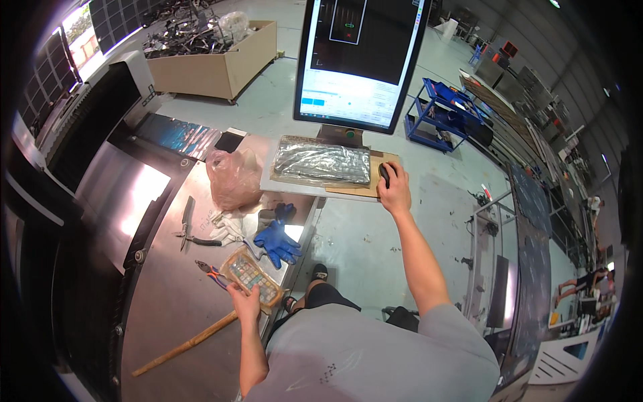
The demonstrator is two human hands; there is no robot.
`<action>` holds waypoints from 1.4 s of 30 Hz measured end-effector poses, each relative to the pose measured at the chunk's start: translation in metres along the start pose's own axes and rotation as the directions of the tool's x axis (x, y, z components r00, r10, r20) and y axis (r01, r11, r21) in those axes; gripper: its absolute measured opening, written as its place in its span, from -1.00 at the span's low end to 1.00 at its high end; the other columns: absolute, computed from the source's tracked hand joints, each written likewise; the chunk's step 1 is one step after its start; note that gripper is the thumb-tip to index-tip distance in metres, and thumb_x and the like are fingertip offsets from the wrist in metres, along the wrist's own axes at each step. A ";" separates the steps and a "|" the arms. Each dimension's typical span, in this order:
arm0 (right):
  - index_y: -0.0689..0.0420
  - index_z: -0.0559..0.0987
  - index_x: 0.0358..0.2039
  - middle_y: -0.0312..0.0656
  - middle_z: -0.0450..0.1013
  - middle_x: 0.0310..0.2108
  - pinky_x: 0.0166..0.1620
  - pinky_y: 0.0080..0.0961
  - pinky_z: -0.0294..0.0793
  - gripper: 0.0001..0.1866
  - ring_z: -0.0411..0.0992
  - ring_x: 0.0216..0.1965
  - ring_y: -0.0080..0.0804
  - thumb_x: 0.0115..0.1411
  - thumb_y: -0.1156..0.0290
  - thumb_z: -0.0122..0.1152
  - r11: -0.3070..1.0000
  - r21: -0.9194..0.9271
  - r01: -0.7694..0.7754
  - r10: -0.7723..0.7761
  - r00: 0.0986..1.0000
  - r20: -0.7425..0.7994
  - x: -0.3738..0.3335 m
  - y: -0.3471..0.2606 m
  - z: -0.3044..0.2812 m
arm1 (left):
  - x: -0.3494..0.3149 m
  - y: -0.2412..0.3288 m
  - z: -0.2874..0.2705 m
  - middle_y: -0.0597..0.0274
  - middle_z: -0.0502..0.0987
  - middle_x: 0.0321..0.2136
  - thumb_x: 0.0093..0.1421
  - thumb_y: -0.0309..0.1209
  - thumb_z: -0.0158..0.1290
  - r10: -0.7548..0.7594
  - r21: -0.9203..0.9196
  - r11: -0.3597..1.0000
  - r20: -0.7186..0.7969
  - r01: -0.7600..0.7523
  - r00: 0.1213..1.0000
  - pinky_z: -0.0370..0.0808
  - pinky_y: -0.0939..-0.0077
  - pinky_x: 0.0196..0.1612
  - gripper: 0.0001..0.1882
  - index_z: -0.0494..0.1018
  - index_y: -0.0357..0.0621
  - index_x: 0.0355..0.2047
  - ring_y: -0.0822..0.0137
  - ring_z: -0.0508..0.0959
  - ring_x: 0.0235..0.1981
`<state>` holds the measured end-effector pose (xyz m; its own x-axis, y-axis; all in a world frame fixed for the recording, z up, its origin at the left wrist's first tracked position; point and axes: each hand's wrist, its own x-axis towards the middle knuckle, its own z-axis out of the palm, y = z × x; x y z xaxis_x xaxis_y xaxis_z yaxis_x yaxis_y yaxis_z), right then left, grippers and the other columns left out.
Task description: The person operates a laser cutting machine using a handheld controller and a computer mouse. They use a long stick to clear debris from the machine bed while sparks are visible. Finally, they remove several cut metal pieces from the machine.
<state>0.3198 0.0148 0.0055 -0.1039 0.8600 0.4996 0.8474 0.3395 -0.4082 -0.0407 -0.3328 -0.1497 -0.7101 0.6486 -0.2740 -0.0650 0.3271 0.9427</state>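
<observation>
Head view shows the right hand (395,191) closed over a black mouse (384,174) on a cardboard pad just beside the plastic-wrapped keyboard (323,163), below the monitor (358,63). Left hand (244,300) grips the edge of a calculator (251,276) on the metal desk (167,321), near blue gloves (278,241) and pliers (213,273).

pale concrete floor (362,234), a blue cart (442,110), bright window (84,33) at upper left.
</observation>
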 end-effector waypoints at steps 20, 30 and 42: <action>0.07 0.54 0.13 -0.17 0.36 0.20 0.19 -0.18 0.46 -0.55 0.34 0.21 -0.06 0.21 0.35 0.16 0.999 0.045 0.005 -0.005 1.000 -0.012 0.000 0.012 0.009 | 0.006 -0.013 0.005 -0.18 0.53 -0.03 0.18 -0.44 0.28 0.060 -0.056 0.997 0.008 -0.060 0.998 0.54 0.25 0.03 -0.39 0.18 -0.34 0.10 0.08 0.64 -0.07; 0.19 0.52 0.18 -0.06 0.34 0.23 0.28 -0.18 0.34 -0.56 0.33 0.24 0.02 0.31 0.37 0.12 0.991 -0.035 0.133 -0.133 0.991 0.008 0.009 0.047 0.022 | -0.020 0.050 0.009 -0.27 0.62 -0.14 0.14 -0.17 0.30 -0.105 0.384 0.914 -0.089 0.132 0.990 0.53 -0.05 0.03 -0.28 0.17 -0.20 0.15 -0.28 0.63 -0.08; 0.18 0.51 0.19 -0.05 0.35 0.23 0.27 -0.14 0.33 -0.57 0.33 0.22 0.04 0.33 0.38 0.12 0.984 -0.033 0.175 -0.176 0.984 -0.039 0.011 0.061 0.029 | -0.023 0.068 0.007 -0.21 0.65 -0.15 0.13 -0.13 0.30 -0.166 0.384 0.907 -0.058 0.175 0.984 0.53 -0.04 0.02 -0.27 0.17 -0.18 0.13 -0.25 0.64 -0.08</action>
<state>0.3551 0.0561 -0.0361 -0.2313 0.7711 0.5933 0.8329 0.4721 -0.2889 -0.0240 -0.3213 -0.0807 -0.7290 0.5445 -0.4148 0.0861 0.6741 0.7336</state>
